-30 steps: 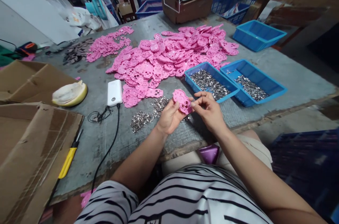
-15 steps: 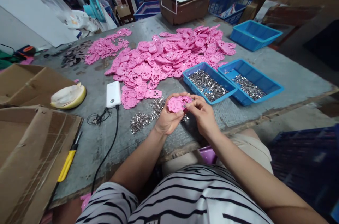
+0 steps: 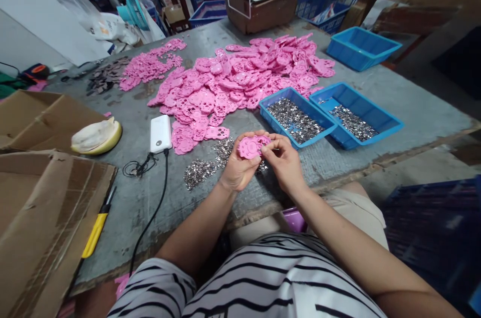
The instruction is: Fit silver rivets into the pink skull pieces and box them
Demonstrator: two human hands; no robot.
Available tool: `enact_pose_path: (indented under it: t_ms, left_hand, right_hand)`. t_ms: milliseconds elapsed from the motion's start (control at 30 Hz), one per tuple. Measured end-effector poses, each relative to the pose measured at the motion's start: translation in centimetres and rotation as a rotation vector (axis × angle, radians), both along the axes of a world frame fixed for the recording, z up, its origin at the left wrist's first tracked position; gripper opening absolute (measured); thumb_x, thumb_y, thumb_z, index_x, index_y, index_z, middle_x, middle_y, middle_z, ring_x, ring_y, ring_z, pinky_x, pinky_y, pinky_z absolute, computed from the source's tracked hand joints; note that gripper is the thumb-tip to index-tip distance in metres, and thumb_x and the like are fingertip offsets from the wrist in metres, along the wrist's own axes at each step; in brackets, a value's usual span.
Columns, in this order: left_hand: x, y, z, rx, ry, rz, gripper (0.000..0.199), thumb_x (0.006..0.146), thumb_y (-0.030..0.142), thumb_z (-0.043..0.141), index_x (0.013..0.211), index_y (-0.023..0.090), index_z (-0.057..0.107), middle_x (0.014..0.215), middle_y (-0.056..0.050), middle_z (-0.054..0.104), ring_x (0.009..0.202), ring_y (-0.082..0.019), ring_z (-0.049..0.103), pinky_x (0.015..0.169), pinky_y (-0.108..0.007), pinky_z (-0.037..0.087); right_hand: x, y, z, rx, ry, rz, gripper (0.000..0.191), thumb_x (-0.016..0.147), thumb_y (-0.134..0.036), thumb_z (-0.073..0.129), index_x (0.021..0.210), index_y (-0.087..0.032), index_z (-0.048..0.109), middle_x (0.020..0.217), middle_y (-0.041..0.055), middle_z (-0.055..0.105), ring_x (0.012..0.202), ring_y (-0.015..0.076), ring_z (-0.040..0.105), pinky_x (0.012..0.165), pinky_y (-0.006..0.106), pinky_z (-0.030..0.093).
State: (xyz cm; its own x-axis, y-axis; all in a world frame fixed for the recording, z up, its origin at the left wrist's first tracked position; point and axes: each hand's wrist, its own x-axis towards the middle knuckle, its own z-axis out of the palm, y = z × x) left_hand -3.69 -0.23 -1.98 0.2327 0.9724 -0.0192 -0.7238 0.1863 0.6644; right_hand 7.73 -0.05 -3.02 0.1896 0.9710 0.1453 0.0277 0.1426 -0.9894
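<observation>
Left hand (image 3: 237,168) just below frame centre, fingers curled round a pink plastic piece (image 3: 251,146), gripping it from the left and underneath. Right hand (image 3: 284,163) pressed up against the right edge of the same piece, thumb and fingertips pinched at it; impossible to tell whether anything small sits between those fingertips. Piece held just above the near edge of the grey tabletop (image 3: 413,107).

Directly under and left of the hands, a loose scatter of small silvery metal bits (image 3: 205,165). Up and right of the hands, two blue trays side by side, touching: the nearer tray (image 3: 274,116) and the further tray (image 3: 379,130), both with more of the metal bits inside. Third blue tray (image 3: 363,47) well apart in the upper right.

Centre top, a big heap of pink pieces (image 3: 244,82), with a smaller pink heap (image 3: 150,65) to its upper left and a dark pile (image 3: 107,75) beside that. Left of the hands, a white power bank (image 3: 161,133) with a black cable (image 3: 150,218) trailing toward the bottom edge. Further left, a pomelo peel (image 3: 96,136), cardboard boxes (image 3: 45,208) and a yellow-handled knife (image 3: 95,230). Brown carton (image 3: 263,7) at top centre.
</observation>
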Motion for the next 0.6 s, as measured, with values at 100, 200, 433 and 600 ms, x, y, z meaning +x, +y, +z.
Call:
enact_pose_path:
  t_ms: [100, 200, 433, 600]
  left_hand:
    - [0.0, 0.1, 0.0, -0.027, -0.016, 0.013, 0.051, 0.058, 0.008, 0.076, 0.103, 0.025, 0.059, 0.115, -0.002, 0.065, 0.113, -0.019, 0.058, 0.102, -0.037, 0.043]
    - [0.1, 0.2, 0.2, -0.103, -0.012, 0.008, 0.052, 0.065, 0.01, 0.067, 0.114, 0.023, 0.055, 0.111, -0.005, 0.066, 0.107, -0.02, 0.061, 0.101, -0.042, 0.043]
    - [-0.2, 0.3, 0.1, -0.168, 0.04, -0.026, 0.063, 0.071, 0.009, 0.05, 0.131, 0.021, 0.04, 0.097, -0.007, 0.069, 0.096, -0.028, 0.067, 0.081, -0.049, 0.053]
    - [-0.3, 0.5, -0.1, -0.137, 0.058, -0.102, 0.057, 0.073, 0.015, 0.052, 0.128, 0.021, 0.039, 0.092, -0.008, 0.07, 0.083, -0.028, 0.07, 0.057, -0.033, 0.054]
  right_hand:
    - [0.1, 0.0, -0.2, 0.075, -0.091, -0.018, 0.016, 0.073, -0.033, 0.066, 0.075, -0.021, 0.056, 0.099, 0.0064, 0.057, 0.099, 0.0217, 0.056, 0.089, 0.039, 0.044]
    - [0.5, -0.4, 0.4, 0.164, -0.259, -0.039, 0.013, 0.079, -0.034, 0.06, 0.079, -0.021, 0.056, 0.102, 0.0082, 0.057, 0.101, 0.0227, 0.055, 0.085, 0.04, 0.047]
    - [5.1, 2.7, 5.0, 0.19, -0.816, -0.116, 0.01, 0.084, -0.023, 0.052, 0.086, -0.019, 0.061, 0.096, 0.0087, 0.063, 0.086, 0.0212, 0.06, 0.078, 0.036, 0.047]
    - [7.1, 8.2, 6.0, -0.297, -1.342, 0.07, 0.023, 0.08, -0.018, 0.057, 0.099, -0.014, 0.068, 0.106, 0.0154, 0.065, 0.096, 0.0275, 0.062, 0.078, 0.035, 0.046]
